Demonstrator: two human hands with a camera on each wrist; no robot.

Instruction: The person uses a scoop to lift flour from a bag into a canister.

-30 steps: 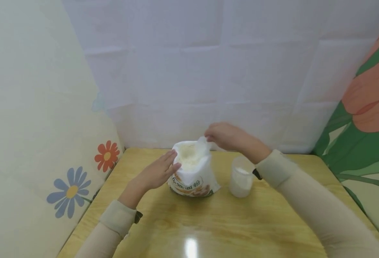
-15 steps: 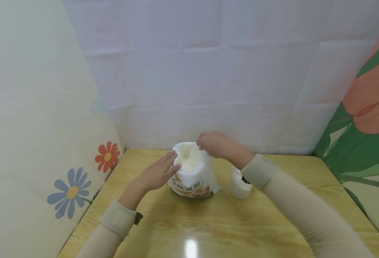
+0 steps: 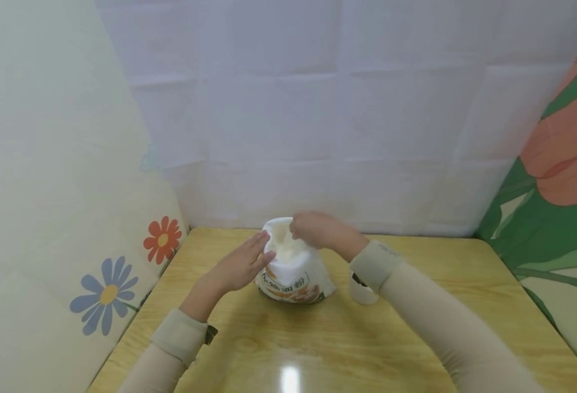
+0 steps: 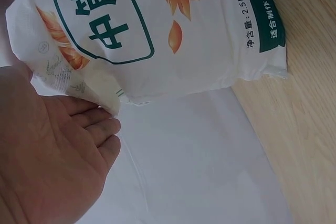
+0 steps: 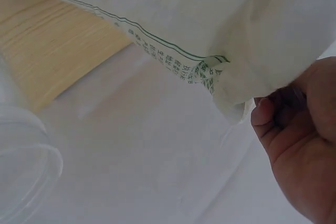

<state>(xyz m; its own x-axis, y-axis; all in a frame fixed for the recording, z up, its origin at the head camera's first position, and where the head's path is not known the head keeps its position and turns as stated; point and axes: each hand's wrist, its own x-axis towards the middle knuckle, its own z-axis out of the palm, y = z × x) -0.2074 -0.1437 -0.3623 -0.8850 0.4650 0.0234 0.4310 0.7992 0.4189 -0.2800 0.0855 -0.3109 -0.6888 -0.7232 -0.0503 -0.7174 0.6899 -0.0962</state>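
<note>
A white flour bag [image 3: 295, 278] with green lettering stands open-topped near the table's back edge, pale flour [image 3: 282, 248] showing in its mouth. My left hand [image 3: 236, 266] rests against the bag's left rim with extended fingers; in the left wrist view those fingers [image 4: 100, 124] touch the folded edge. Over the right side of the mouth, my right hand [image 3: 317, 229] grips a scoop whose bowl is hidden. The right wrist view shows this hand [image 5: 304, 140] with curled fingers beside the bag's rim [image 5: 231, 93]. To its right, a clear container [image 3: 364, 293] is partly covered by the sleeve.
The wooden table [image 3: 288, 333] carries the bag and container. A white sheet [image 3: 278, 109] hangs close behind them. A flower-painted wall [image 3: 62, 218] stands on the left, and a painted tulip panel [image 3: 563, 174] on the right.
My right hand has moved left and down over the bag's mouth, taking the pale scoop out of sight. Its sleeve now covers more of the container. The left hand has stayed put.
</note>
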